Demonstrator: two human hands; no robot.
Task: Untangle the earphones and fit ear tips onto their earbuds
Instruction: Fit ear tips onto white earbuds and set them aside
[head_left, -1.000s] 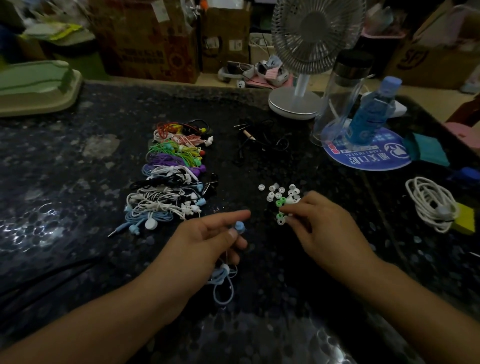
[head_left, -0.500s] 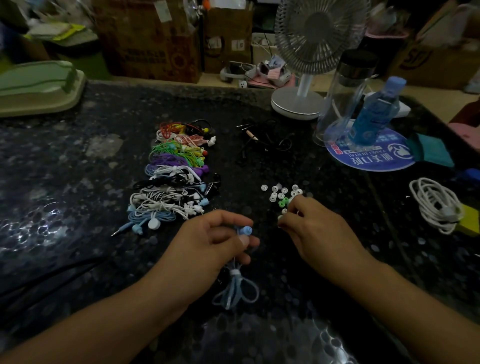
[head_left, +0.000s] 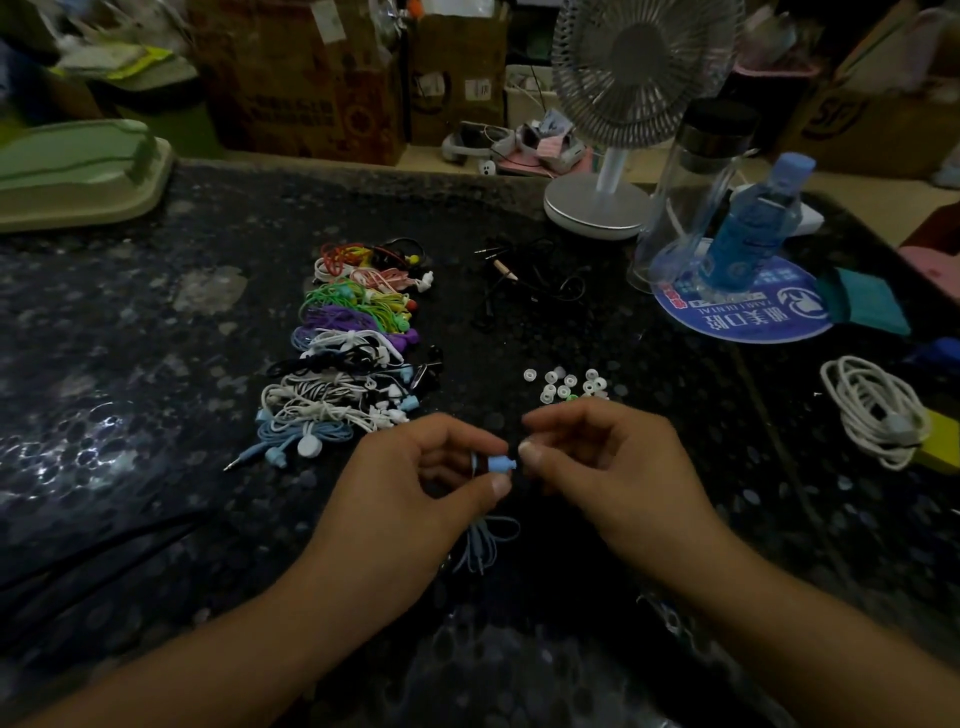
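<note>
My left hand (head_left: 415, 483) pinches a light blue earbud (head_left: 501, 463) between thumb and forefinger, its nozzle pointing right. The earbud's blue cable (head_left: 480, 545) hangs in loops below the hand. My right hand (head_left: 602, 467) has its thumb and forefinger pinched together just right of the earbud's nozzle; whatever they hold is too small to make out. Several white and green ear tips (head_left: 566, 387) lie scattered on the dark table just beyond my right hand. A row of bundled earphones (head_left: 353, 358) in red, green, purple, white, black and blue lies to the left.
A white desk fan (head_left: 613, 130), a clear bottle (head_left: 691, 197) and a blue bottle (head_left: 748, 228) stand at the back right on a round blue mat (head_left: 743, 317). Black cables (head_left: 524, 280) lie mid-table. A coiled white cable (head_left: 872, 410) sits right; a green tray (head_left: 78, 171) far left.
My right hand left the ear tip pile and came toward the left hand with its fingers pinched. My left hand raised the blue earbud and turned it toward the right hand.
</note>
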